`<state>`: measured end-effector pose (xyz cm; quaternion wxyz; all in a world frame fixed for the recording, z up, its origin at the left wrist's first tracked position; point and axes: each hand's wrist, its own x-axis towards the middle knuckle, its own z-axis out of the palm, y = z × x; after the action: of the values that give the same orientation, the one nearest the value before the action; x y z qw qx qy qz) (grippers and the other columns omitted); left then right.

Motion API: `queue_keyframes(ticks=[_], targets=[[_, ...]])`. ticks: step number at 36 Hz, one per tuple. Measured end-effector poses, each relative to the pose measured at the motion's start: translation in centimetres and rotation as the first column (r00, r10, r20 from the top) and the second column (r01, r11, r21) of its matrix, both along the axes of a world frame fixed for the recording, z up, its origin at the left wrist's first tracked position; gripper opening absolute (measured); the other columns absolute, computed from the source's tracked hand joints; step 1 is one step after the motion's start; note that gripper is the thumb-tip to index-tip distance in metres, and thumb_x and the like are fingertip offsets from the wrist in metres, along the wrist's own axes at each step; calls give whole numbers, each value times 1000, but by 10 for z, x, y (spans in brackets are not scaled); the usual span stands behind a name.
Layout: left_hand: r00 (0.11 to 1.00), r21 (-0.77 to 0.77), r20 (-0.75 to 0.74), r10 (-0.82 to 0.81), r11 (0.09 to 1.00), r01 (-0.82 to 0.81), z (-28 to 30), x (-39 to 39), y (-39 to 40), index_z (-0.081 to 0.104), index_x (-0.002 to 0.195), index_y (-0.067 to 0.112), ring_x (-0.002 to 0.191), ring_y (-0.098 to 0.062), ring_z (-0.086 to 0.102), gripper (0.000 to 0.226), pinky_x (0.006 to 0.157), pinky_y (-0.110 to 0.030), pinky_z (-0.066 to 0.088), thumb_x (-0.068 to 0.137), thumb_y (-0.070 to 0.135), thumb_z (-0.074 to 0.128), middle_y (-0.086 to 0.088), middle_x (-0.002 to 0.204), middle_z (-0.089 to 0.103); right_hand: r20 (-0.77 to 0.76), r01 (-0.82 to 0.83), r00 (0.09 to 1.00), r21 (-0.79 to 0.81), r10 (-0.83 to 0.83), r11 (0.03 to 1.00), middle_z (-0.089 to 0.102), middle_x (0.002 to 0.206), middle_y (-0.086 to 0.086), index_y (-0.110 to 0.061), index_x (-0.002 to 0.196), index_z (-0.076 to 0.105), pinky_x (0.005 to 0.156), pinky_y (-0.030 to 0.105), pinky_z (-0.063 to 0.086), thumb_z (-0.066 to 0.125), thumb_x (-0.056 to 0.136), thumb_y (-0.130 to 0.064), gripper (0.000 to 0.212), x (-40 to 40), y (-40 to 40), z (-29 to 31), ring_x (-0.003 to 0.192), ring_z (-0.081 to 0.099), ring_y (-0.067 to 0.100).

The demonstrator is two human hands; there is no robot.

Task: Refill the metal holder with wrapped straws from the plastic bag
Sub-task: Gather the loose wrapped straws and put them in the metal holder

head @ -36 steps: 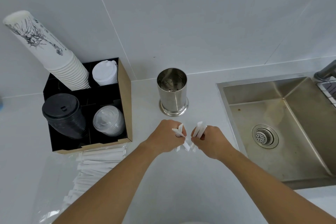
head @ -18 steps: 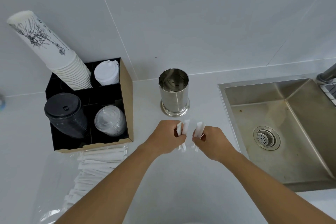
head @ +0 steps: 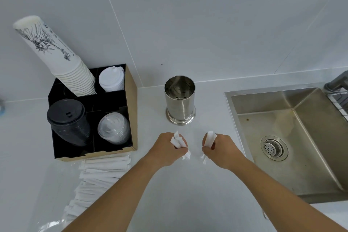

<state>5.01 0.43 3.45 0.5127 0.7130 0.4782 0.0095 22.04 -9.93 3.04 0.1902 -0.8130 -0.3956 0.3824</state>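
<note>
Left hand (head: 170, 149) and right hand (head: 218, 148), apart, each grip straws (head: 177, 140); square the ends, then drop them upright into the holder (head: 179, 100).

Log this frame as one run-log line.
left hand: shut on wrapped straws | right hand: shut on wrapped straws | metal holder: empty

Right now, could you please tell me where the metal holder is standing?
The metal holder stands upright mid-counter near the wall, between the lid organizer box and the sink.
</note>
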Motion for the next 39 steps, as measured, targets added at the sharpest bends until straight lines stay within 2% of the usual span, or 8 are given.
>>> queue_keyframes(ticks=[6, 12, 20, 25, 31, 33, 35, 39], targets=[[986, -18, 95, 139, 990, -138, 17, -5, 9, 74, 83, 14, 58, -9, 65, 9, 48, -18, 45, 77, 21, 75, -4, 68, 71, -51, 72, 996, 40, -70, 997, 70, 79, 6, -19, 88, 65, 46, 19, 44, 63, 87, -17, 3, 7, 6, 21, 63, 66, 19], [961, 4, 208, 180, 983, -185, 45, -11, 18, 74, 75, 16, 57, -8, 66, 4, 46, -19, 41, 79, 14, 73, -3, 62, 72, -124, 150, 984, 155, -132, 976, 72, 77, 6, -22, 78, 66, 50, 24, 49, 64, 85, -12, 12, 17, 16, 54, 72, 73, 19], [910, 33, 337, 241, 963, -267, 81, -19, 32, 73, 73, 15, 59, -11, 68, 9, 63, -30, 51, 82, 11, 74, -8, 67, 71, -181, 223, 968, 296, -175, 929, 73, 81, 8, -16, 81, 67, 48, 19, 45, 63, 87, -13, 8, 27, 34, 99, 66, 73, 8], [869, 27, 430, 244, 959, -282, 102, -24, 48, 75, 71, 23, 68, -19, 69, 13, 82, -54, 56, 81, 13, 75, -5, 72, 72, -196, 228, 967, 391, -162, 892, 73, 80, 9, -15, 81, 68, 47, 21, 41, 64, 86, -13, 7, 31, 46, 129, 69, 74, 11], [822, 40, 499, 275, 940, -339, 129, -16, 71, 76, 68, 21, 66, -18, 68, 19, 81, -45, 58, 81, 8, 74, -5, 69, 72, -260, 234, 958, 472, -120, 850, 70, 70, 4, -13, 79, 69, 65, 44, 53, 67, 84, -11, 6, 37, 69, 153, 70, 75, 20], [817, 41, 502, 285, 935, -352, 134, -10, 79, 76, 66, 23, 65, -16, 67, 21, 79, -41, 57, 82, 9, 73, -1, 67, 71, -251, 225, 961, 477, -114, 849, 71, 73, 7, -13, 79, 69, 58, 37, 54, 67, 84, -10, 6, 37, 78, 157, 72, 75, 21], [821, 59, 499, 278, 934, -352, 136, -5, 85, 75, 70, 21, 64, -14, 67, 16, 74, -37, 56, 82, 11, 73, 1, 65, 71, -236, 220, 965, 474, -117, 853, 72, 79, 12, -13, 80, 69, 43, 21, 44, 65, 85, -10, 6, 35, 87, 159, 75, 75, 22], [848, 120, 476, 234, 938, -325, 133, 7, 94, 72, 76, 15, 57, -11, 64, 8, 55, -22, 46, 83, 13, 72, 1, 62, 68, -229, 214, 966, 448, -121, 868, 73, 79, 13, -12, 82, 69, 40, 16, 39, 64, 84, -10, 6, 32, 103, 154, 77, 74, 23]])
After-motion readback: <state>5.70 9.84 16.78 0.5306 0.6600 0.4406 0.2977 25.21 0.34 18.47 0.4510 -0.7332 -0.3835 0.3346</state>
